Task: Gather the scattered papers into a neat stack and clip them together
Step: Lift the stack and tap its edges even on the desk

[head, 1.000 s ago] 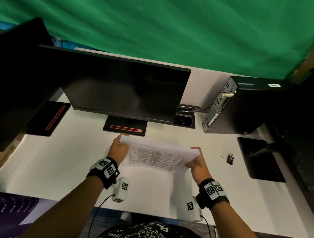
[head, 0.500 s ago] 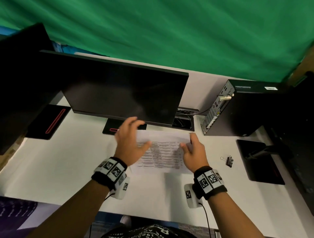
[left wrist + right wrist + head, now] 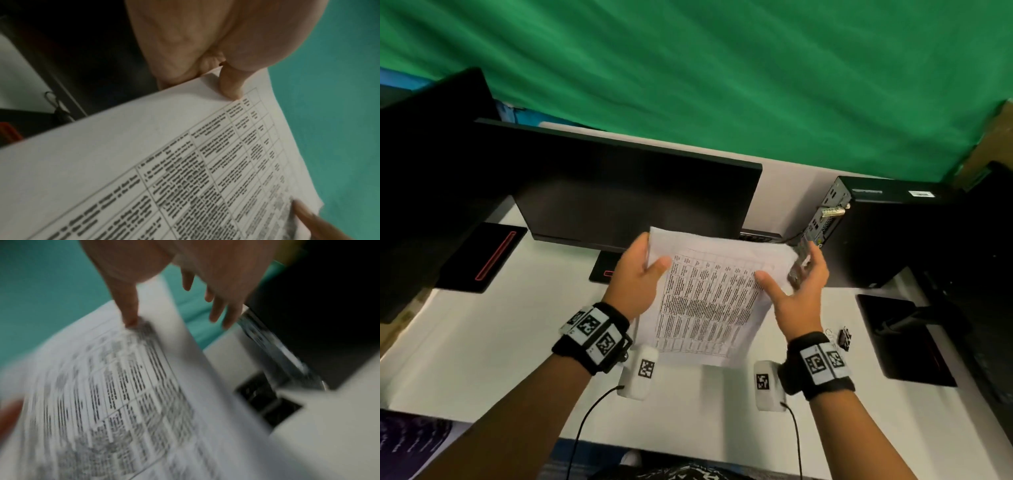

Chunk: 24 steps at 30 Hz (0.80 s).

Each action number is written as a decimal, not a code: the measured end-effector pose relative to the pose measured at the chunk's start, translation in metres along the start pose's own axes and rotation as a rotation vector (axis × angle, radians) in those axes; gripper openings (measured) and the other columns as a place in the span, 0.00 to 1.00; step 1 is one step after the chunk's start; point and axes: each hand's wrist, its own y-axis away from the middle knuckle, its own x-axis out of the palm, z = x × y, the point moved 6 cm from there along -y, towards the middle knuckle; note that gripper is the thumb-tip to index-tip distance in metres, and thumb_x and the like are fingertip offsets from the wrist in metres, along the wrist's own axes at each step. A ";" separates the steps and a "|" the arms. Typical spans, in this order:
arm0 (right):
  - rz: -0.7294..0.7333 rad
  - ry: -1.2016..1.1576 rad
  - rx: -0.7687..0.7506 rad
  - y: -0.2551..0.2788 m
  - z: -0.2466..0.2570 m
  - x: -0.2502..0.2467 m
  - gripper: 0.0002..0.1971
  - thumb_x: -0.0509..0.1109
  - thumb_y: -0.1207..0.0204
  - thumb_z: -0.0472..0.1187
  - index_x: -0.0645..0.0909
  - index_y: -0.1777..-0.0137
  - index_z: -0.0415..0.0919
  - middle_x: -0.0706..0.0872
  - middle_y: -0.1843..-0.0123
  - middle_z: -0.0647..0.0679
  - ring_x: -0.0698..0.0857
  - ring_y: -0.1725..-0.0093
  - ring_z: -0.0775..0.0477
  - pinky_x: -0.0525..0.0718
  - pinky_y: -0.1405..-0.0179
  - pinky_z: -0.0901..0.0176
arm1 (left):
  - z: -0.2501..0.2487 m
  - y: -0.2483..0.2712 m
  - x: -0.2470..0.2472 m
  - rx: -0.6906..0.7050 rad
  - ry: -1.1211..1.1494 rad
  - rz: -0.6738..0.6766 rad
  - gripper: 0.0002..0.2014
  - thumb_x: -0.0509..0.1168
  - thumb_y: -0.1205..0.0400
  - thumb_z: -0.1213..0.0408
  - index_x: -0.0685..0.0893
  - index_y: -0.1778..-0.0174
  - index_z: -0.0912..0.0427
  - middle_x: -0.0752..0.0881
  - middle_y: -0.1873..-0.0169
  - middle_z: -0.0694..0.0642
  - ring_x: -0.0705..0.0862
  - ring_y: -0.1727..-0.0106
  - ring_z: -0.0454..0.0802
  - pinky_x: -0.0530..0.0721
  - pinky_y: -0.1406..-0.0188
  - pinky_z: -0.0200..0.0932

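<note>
A green cloth (image 3: 722, 75) hangs as a backdrop across the whole far side in front of me, softly wrinkled. Below it runs the white counter (image 3: 493, 342), evenly lit. A dark monitor (image 3: 633, 198) stands at its middle on a black base with a red stripe, another dark screen (image 3: 424, 192) to my left, and a black computer tower (image 3: 887, 233) at my right.
</note>
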 end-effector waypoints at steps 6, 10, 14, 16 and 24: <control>0.266 -0.157 0.150 0.012 -0.006 0.031 0.13 0.66 0.16 0.37 0.79 0.35 0.53 0.91 0.42 0.58 0.89 0.40 0.54 0.85 0.35 0.47 | 0.008 -0.001 -0.002 -0.078 0.076 -0.022 0.15 0.59 0.14 0.71 0.76 0.34 0.51 0.87 0.40 0.48 0.85 0.37 0.43 0.83 0.37 0.47; 0.208 -0.136 0.111 0.023 -0.010 0.039 0.17 0.65 0.15 0.40 0.73 0.28 0.46 0.86 0.36 0.54 0.84 0.36 0.54 0.85 0.40 0.54 | 0.018 0.012 0.004 -0.067 0.056 -0.042 0.14 0.57 0.13 0.67 0.69 0.37 0.42 0.83 0.41 0.43 0.82 0.38 0.37 0.80 0.40 0.36; 0.249 -0.072 0.212 0.048 -0.042 0.050 0.18 0.67 0.17 0.42 0.69 0.30 0.50 0.84 0.39 0.59 0.84 0.37 0.57 0.87 0.39 0.53 | 0.054 0.026 0.013 -0.164 -0.008 -0.007 0.13 0.58 0.13 0.65 0.67 0.38 0.44 0.83 0.44 0.46 0.83 0.43 0.39 0.80 0.43 0.38; 0.246 -0.073 0.268 0.057 -0.057 0.051 0.21 0.70 0.18 0.42 0.68 0.28 0.49 0.84 0.38 0.58 0.84 0.37 0.58 0.84 0.32 0.47 | 0.069 0.031 0.015 -0.245 -0.002 0.010 0.12 0.61 0.14 0.60 0.67 0.43 0.38 0.83 0.47 0.47 0.84 0.44 0.46 0.82 0.42 0.44; 0.140 -0.329 0.344 0.056 -0.053 0.051 0.40 0.75 0.39 0.71 0.78 0.32 0.47 0.89 0.41 0.50 0.89 0.42 0.52 0.87 0.48 0.57 | 0.056 0.028 0.017 -0.344 0.237 -0.068 0.15 0.59 0.17 0.44 0.75 0.40 0.49 0.87 0.47 0.54 0.86 0.43 0.52 0.82 0.51 0.43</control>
